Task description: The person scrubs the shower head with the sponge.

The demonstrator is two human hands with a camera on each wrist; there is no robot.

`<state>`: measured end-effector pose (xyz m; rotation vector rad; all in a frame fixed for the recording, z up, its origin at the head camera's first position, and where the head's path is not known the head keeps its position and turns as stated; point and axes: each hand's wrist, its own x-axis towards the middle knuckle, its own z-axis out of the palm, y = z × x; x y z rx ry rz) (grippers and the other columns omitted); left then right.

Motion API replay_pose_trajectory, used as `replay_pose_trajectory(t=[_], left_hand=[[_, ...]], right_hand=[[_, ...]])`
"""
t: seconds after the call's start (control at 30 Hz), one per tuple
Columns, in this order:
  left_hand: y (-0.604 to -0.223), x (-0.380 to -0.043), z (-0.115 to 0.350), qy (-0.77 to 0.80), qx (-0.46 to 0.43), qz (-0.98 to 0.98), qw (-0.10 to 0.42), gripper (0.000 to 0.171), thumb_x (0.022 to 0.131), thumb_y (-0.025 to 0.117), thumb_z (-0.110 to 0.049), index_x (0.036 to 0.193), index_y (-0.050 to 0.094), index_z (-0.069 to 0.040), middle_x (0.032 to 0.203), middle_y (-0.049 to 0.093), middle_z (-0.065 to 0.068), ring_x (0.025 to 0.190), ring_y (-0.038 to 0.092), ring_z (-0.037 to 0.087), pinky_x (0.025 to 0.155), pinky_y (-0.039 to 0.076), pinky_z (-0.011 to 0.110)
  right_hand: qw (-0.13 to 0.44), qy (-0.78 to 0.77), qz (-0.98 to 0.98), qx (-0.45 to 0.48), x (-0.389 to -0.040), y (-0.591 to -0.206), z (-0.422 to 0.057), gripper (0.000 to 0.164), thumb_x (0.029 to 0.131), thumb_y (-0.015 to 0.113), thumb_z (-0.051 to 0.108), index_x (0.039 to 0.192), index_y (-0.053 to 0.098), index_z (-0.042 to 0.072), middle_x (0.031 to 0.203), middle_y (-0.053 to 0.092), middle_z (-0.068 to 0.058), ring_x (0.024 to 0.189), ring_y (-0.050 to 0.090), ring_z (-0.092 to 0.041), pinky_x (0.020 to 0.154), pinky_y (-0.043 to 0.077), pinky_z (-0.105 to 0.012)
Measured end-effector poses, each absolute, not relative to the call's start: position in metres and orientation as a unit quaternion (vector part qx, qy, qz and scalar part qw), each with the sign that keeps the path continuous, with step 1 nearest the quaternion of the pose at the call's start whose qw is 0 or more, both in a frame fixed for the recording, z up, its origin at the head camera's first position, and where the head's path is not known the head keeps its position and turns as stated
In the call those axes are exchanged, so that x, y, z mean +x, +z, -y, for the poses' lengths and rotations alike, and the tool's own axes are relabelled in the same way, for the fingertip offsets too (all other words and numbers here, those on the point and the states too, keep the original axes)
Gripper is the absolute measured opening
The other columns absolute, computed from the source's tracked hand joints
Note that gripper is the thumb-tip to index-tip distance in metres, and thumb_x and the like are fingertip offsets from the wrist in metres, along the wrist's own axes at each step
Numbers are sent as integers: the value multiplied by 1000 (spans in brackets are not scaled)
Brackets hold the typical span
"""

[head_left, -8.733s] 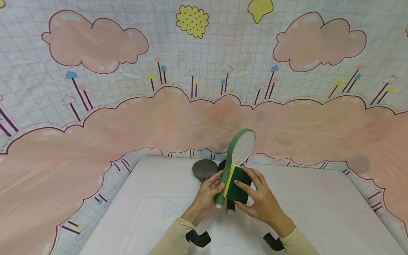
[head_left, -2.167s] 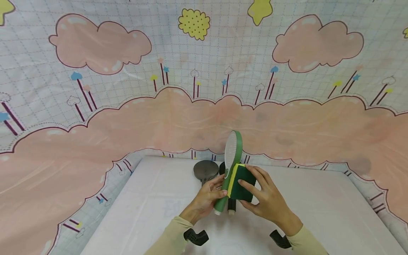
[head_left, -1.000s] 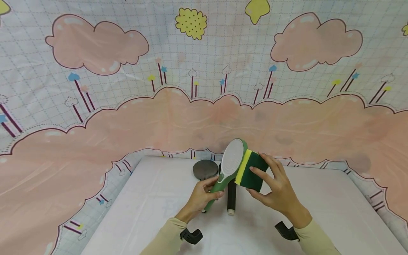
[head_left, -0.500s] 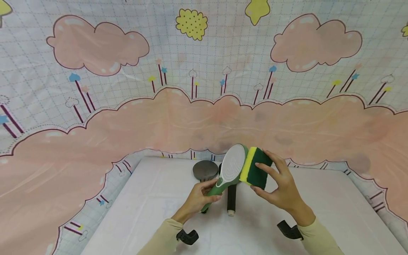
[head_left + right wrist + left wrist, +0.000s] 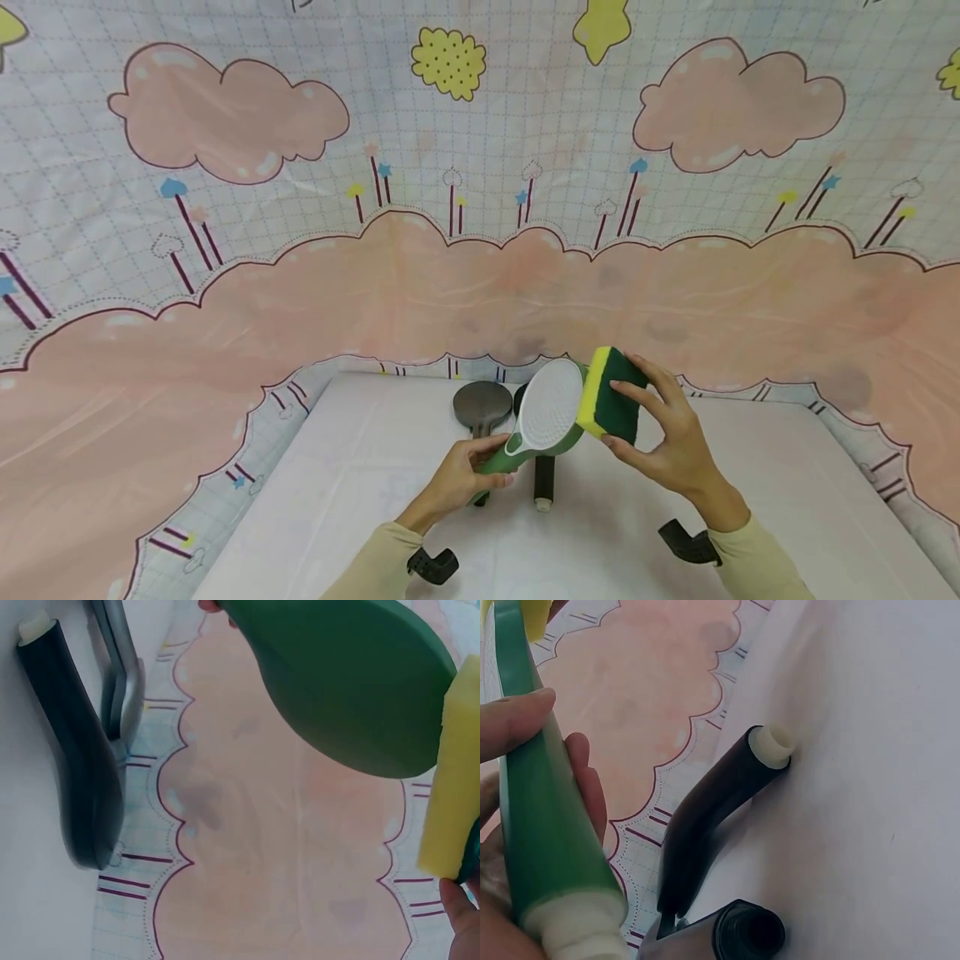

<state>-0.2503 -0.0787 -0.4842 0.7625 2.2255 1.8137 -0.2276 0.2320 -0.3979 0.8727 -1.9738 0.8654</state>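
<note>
My left hand point(image 5: 455, 483) grips the handle of a green shower head point(image 5: 551, 404), its white spray face turned up toward me. In the left wrist view the green handle point(image 5: 559, 817) ends in a pale threaded end, with thumb and fingers around it. A yellow-and-dark-green sponge point(image 5: 617, 396) is pinched between the fingers and thumb of my right hand point(image 5: 675, 442). Its yellow side touches the rim of the shower head's round end, as the right wrist view shows at the sponge's yellow layer point(image 5: 454, 772).
Behind the left hand a grey shower head point(image 5: 482, 404) lies on the white table point(image 5: 360, 467). Beside it lies a black shower head point(image 5: 543, 483), partly hidden by the green one. A patterned cloth point(image 5: 450, 283) with pink clouds hangs behind the table.
The green shower head has tilted rightward and down, its white face turning toward me. The sponge has moved from the handle up and right to the round head's edge; both hands keep their hold.
</note>
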Motion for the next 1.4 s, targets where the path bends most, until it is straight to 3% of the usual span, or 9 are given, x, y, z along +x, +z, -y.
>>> replay_pose_trajectory(t=[0.17,0.27,0.5,0.63,0.77,1.07,1.4], left_hand=[[-487,-249,80,606,270,-742,95,58,82,76,-7,136,55,2,125,64,24,95,64,6,85,50,21],[-487,-248,81,603,269,-745,101,58,82,77,-8,136,56,0,126,64,22,97,64,6,86,49,21],[-486,-247,80,611,280,-734,98,55,82,76,-7,134,58,-2,125,64,22,98,63,5,85,51,22],[-486,-247,77,621,282,-725,97,53,82,76,-6,132,57,-2,125,64,23,100,62,4,85,50,22],[-486,-247,74,635,274,-714,107,54,83,75,-5,133,55,0,128,62,25,103,63,3,86,50,21],[-486,-247,66,676,275,-671,131,58,85,74,-8,136,51,8,126,58,32,100,63,8,81,54,22],[-484,-245,60,692,250,-662,144,57,88,70,-12,139,51,3,123,59,20,93,63,14,75,57,27]], right_hand=[[360,379,771,363,-229,-397,-239,55,77,80,32,124,65,6,146,45,-24,137,44,-19,102,39,-11],[338,397,769,369,-229,-395,-242,58,71,81,16,125,63,5,145,46,-24,135,45,-17,101,41,-11],[325,410,779,347,-230,-392,-238,64,66,80,6,127,62,5,148,45,-20,135,45,-13,102,41,-11],[348,415,768,340,-230,-393,-232,64,66,82,11,127,62,4,148,45,-21,136,45,-14,101,41,-11],[373,421,750,348,-230,-395,-225,62,72,83,26,125,63,1,147,45,-25,136,44,-18,101,41,-13],[402,425,736,340,-226,-403,-212,68,81,74,52,121,63,-1,145,42,-30,134,45,-17,101,42,-13],[443,380,732,351,-222,-411,-198,65,84,69,56,118,64,1,141,43,-34,138,41,-26,111,37,-19]])
